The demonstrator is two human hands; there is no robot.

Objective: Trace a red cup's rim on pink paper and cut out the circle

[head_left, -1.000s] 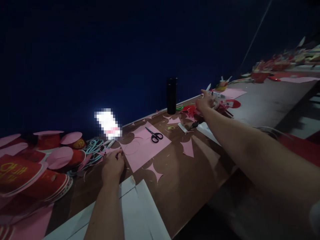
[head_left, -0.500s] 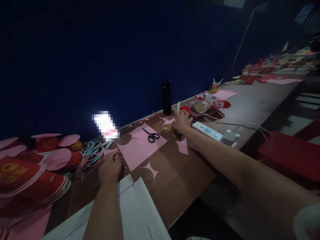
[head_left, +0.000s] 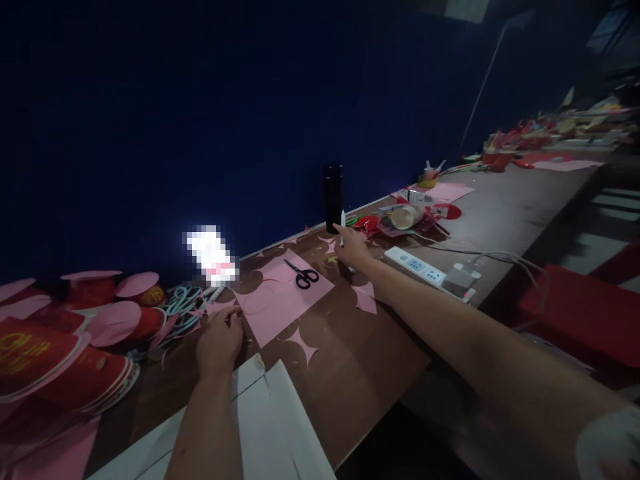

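Observation:
My right hand (head_left: 355, 248) reaches over the table with a slim white pen (head_left: 343, 223) upright in its closed fingers, just in front of a black bottle (head_left: 333, 199). My left hand (head_left: 220, 339) rests loosely curled on the table, and I see nothing in it. Beside it lies a pink paper sheet (head_left: 263, 313) with round outlines on it. Black-handled scissors (head_left: 303, 275) lie on that sheet with their blades pointing away. Pink paper offcuts (head_left: 303, 345) are scattered around, one (head_left: 366, 298) below my right forearm.
Red paper buckets (head_left: 95, 377) with pink discs crowd the left, beside pale blue cord (head_left: 185, 300). A blurred bright screen (head_left: 213, 253) stands behind. White board (head_left: 280, 420) lies in front. A power strip (head_left: 415, 267) with a plugged charger and a paper cup (head_left: 406, 217) are on the right.
My right hand has moved left, carrying the white pen to the front of the black bottle. My left hand has stayed almost where it was.

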